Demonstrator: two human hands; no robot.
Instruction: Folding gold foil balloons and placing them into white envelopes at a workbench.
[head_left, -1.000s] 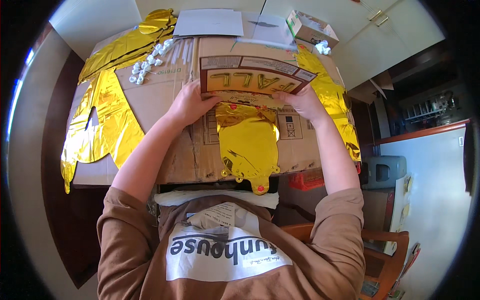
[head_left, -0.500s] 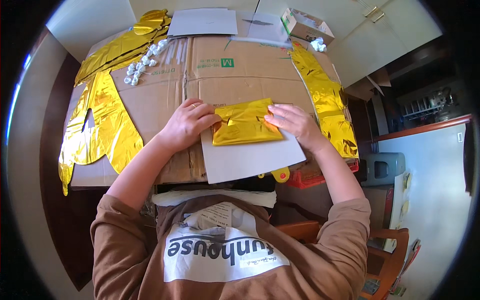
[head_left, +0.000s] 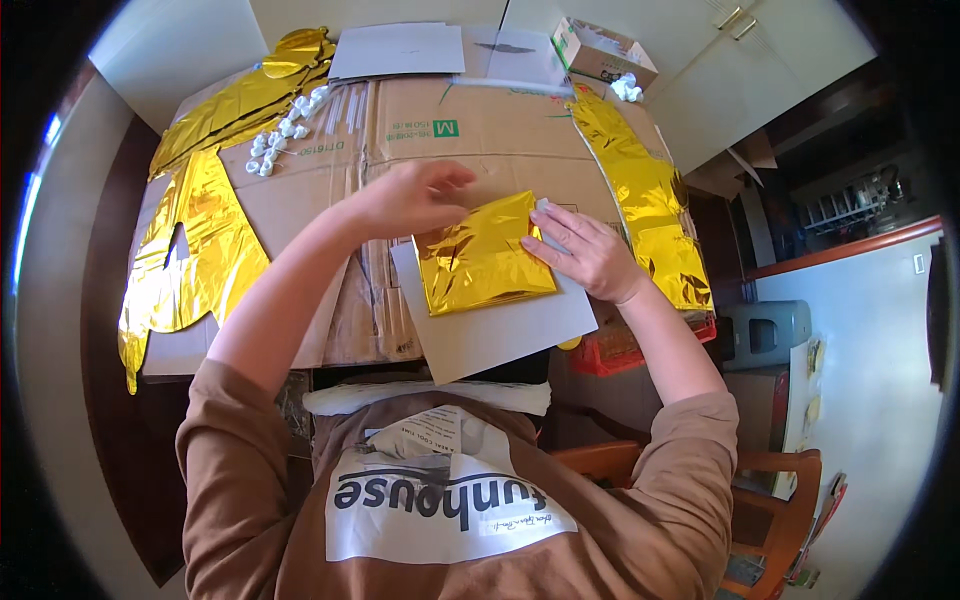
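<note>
A folded gold foil balloon (head_left: 485, 262) lies as a flat packet on a sheet of white card (head_left: 500, 345) at the near edge of the cardboard-covered table. At its right edge, my right hand (head_left: 590, 250) grips the packet, thumb on the foil; a pale card corner shows by the fingertips. My left hand (head_left: 412, 200) is at the far left corner of the packet, fingers apart and slightly curled. Whether its lower fingertips touch the foil is hard to tell. A flat gold balloon (head_left: 200, 250) with a slot in it lies left of my arm.
More flat gold balloons (head_left: 240, 105) lie far left, and a long one (head_left: 640, 195) runs down the right side. White tied bundles (head_left: 275, 140) and clear straws (head_left: 347, 108) are near the back. White cards (head_left: 398, 50) and an open box (head_left: 603, 50) stand behind. A red basket (head_left: 610, 355) sits below the right edge.
My left hand has lifted from the packet's left edge and moved away from me. The packet and card have turned and shifted slightly toward me and left. My right hand still holds the right edge.
</note>
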